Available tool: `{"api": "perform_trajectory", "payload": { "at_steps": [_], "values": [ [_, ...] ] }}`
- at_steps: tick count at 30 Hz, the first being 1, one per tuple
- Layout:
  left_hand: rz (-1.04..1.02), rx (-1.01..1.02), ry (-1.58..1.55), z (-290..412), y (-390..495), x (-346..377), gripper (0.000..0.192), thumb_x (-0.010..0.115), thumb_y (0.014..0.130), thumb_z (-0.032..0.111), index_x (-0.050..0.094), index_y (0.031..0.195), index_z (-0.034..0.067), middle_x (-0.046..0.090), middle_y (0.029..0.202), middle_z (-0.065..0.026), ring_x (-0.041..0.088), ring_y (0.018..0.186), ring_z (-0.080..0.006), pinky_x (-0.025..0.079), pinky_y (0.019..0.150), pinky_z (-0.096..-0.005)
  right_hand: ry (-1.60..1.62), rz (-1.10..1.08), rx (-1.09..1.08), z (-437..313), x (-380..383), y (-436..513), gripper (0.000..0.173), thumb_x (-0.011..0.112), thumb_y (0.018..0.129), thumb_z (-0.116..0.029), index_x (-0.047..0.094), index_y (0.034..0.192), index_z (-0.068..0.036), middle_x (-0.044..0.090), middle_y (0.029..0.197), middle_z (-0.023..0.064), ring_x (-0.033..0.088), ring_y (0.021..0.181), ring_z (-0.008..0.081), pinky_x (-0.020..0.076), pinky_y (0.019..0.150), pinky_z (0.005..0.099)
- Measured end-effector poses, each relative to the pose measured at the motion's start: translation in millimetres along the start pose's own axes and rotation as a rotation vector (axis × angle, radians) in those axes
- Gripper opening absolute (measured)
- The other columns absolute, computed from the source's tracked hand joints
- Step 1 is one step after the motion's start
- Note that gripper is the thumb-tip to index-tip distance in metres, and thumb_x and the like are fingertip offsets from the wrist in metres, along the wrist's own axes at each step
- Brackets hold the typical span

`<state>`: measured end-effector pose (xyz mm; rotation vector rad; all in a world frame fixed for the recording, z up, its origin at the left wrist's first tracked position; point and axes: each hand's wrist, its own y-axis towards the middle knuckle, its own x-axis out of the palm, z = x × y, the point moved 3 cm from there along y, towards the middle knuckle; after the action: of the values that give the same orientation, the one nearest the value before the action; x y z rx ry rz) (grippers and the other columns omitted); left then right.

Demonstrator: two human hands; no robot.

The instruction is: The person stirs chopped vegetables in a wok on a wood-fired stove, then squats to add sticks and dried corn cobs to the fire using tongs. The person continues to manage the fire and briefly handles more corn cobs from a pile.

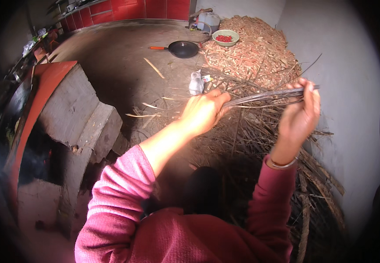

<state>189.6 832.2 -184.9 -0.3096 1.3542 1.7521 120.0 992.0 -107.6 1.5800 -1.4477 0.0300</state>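
A small bundle of thin, dark twigs (262, 96) stretches between my two hands above the floor. My left hand (206, 110) is closed around its left end. At the right end my right hand (303, 108) grips the twigs between thumb and fingers, with the tips poking out past it. Beneath and behind the bundle lies a pile of dry brushwood (259, 131), partly hidden by my arms. Thicker sticks (321, 184) from that pile lie along the wall on my right.
On my left stands a masonry stove (75, 105) with a dark, smoky fire opening (42, 157). Ahead are a small cat (196, 83), a black frying pan (183, 49), heaped corn cobs (252, 46) and a bowl (233, 33) of red peppers (223, 38). A wall (344, 98) bounds the right.
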Motion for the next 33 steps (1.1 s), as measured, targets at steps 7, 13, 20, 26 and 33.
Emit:
{"api": "perform_trajectory", "payload": {
  "at_steps": [7,13,20,26,33],
  "values": [
    [-0.237,0.206,0.411,-6.1,-14.9,40.0,0.011,0.052,0.062,0.01,0.051,0.073,0.007,0.051,0.063,-0.0059,0.055,0.056,-0.0187,0.044,0.044,-0.0291,-1.201,-1.033,-0.249,2.4,-23.3,-42.7,0.055,0.064,0.061,-0.015,0.041,0.107,0.003,0.043,0.106,0.0164,0.038,0.103,0.0279,0.0274,0.09,0.0345],
    [-0.586,0.244,0.5,-8.8,-32.3,53.2,0.014,0.051,0.064,0.017,0.054,0.071,0.006,0.054,0.067,-0.0072,0.055,0.061,-0.0201,0.045,0.051,-0.0304,-1.33,-1.333,0.187,81.7,-71.6,-85.8,0.022,0.049,0.075,-0.026,0.05,0.08,-0.005,0.052,0.061,0.0182,0.05,0.059,0.037,0.0391,0.051,0.0427],
    [-0.252,0.455,0.408,-26.9,-54.2,11.8,0.028,0.046,0.07,0.034,0.049,0.067,0.006,0.05,0.059,-0.0049,0.054,0.062,-0.0187,0.041,0.059,-0.0317,-1.081,-1.321,0.547,76.5,-93.9,-82.4,0.02,0.052,0.075,-0.017,0.047,0.069,0.002,0.044,0.055,0.0174,0.041,0.046,0.025,0.0339,0.046,0.0322],
    [-0.249,0.191,0.329,-36.9,-54.7,5.6,0.017,0.046,0.071,0.019,0.045,0.063,0.004,0.046,0.044,-0.0072,0.051,0.042,-0.0241,0.038,0.036,-0.0344,-1.088,-1.189,0.481,79.5,-85.4,-86.4,0.026,0.048,0.078,-0.02,0.046,0.063,0.002,0.039,0.049,0.0126,0.037,0.046,0.0133,0.0318,0.044,0.0294],
    [-0.499,-0.114,0.285,-46.2,-55.9,23.9,0.031,0.046,0.074,0.031,0.054,0.061,0.004,0.054,0.056,-0.0125,0.055,0.057,-0.0279,0.043,0.049,-0.0365,-1.092,-1.11,0.581,93.4,-91.9,-97.4,0.03,0.047,0.079,-0.023,0.047,0.061,0.0,0.041,0.047,0.0094,0.037,0.045,0.0133,0.032,0.044,0.029]
  ]
}}
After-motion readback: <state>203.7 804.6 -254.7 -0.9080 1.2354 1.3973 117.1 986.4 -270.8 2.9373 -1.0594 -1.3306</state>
